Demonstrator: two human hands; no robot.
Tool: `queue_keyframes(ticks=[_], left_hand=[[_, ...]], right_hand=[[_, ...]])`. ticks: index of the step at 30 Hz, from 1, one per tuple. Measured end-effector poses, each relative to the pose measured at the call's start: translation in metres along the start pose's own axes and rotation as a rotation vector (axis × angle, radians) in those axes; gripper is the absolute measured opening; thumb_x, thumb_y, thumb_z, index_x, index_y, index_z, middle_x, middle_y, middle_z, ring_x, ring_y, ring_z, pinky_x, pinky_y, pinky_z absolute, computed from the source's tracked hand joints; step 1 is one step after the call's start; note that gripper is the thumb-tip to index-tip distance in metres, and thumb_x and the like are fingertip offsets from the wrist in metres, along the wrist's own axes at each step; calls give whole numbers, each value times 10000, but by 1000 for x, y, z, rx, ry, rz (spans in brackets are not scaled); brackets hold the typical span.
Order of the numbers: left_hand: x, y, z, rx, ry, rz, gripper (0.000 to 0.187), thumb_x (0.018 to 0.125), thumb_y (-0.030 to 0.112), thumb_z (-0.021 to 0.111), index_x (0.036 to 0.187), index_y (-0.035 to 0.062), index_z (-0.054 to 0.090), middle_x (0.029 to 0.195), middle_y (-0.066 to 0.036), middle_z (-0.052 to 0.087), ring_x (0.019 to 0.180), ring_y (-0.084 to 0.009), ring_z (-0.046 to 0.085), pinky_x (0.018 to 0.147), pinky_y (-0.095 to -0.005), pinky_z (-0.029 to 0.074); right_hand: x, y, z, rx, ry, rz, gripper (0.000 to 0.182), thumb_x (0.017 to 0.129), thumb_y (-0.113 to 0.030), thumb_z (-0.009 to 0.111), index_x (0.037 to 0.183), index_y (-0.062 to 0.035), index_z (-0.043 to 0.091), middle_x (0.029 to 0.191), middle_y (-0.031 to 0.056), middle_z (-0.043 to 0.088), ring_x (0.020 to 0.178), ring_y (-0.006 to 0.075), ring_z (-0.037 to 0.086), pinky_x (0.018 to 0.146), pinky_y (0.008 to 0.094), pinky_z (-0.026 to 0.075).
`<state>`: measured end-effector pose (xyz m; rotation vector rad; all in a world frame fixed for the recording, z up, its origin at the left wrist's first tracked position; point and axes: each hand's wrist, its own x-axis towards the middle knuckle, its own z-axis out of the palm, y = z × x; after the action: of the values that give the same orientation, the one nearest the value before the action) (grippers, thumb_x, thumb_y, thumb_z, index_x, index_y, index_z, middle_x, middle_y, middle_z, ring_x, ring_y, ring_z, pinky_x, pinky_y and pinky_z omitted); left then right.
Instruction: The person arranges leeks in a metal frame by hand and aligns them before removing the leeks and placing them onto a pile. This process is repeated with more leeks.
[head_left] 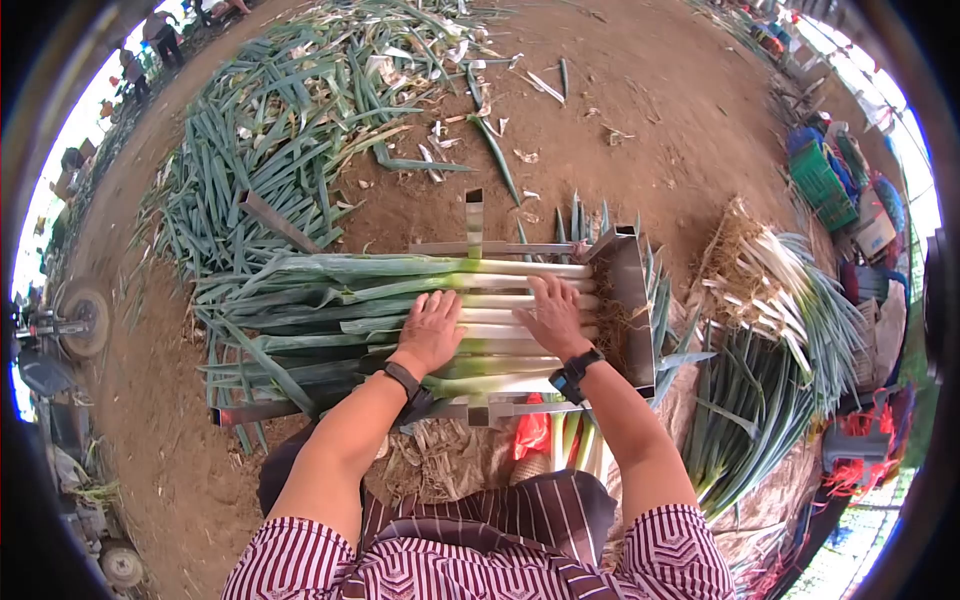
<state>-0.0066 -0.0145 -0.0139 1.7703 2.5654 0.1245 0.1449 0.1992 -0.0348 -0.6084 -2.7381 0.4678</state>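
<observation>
Several long leeks (pixel 520 332) lie side by side across a metal frame (pixel 474 225), white stems to the right and green leaves to the left. Their root ends sit against an upright metal end plate (pixel 630 300). My left hand (pixel 432 328) rests on top of them where white turns to green, fingers laid out over the stems. Nearer the roots, my right hand (pixel 553 312) lies over the white stems with its fingers stretched and slightly apart. Neither hand wraps around a leek. The undersides of both hands are hidden.
A large heap of leek leaves and trimmings (pixel 290 130) covers the ground at upper left. Bundled leeks (pixel 770 340) with roots lie to the right. A green crate (pixel 825 185) stands farther right. A red plastic bag (pixel 531 432) is below the frame.
</observation>
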Motion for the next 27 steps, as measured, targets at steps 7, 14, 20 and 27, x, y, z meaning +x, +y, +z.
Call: queue_keyframes(ticks=[7, 14, 20, 27], left_hand=[[-1, 1, 2, -14, 24, -17, 567, 883, 339, 582, 1344, 28, 472, 1395, -133, 449, 1307, -295, 387, 1116, -434, 251], [2, 0, -10, -127, -17, -23, 515, 860, 335, 596, 1288, 58, 522, 1332, -125, 484, 1264, -287, 421, 1068, -455, 297], [53, -42, -14, 142, 203, -68, 483, 889, 388, 562, 1274, 97, 545, 1239, -105, 544, 1191, -296, 478, 1026, -499, 325], [55, -51, -7, -14, -65, -185, 428, 906, 393, 553, 1221, 103, 561, 1151, -96, 592, 1125, -279, 525, 942, -443, 381]], right_hand=[[68, -23, 36, -14, -240, -9, 515, 875, -447, 591, 1312, -191, 496, 1249, 94, 530, 1202, 283, 452, 1062, 454, 261], [53, -21, 45, -28, -153, -77, 408, 905, -463, 529, 1217, -200, 532, 1086, 83, 559, 1071, 279, 489, 941, 442, 306], [50, -21, 43, -22, -148, -76, 419, 911, -457, 497, 1226, -183, 533, 1027, 87, 553, 1040, 267, 495, 934, 441, 318], [48, -14, 42, 28, -44, -125, 414, 898, -462, 532, 1193, -172, 560, 1020, 78, 561, 1036, 261, 502, 938, 416, 328]])
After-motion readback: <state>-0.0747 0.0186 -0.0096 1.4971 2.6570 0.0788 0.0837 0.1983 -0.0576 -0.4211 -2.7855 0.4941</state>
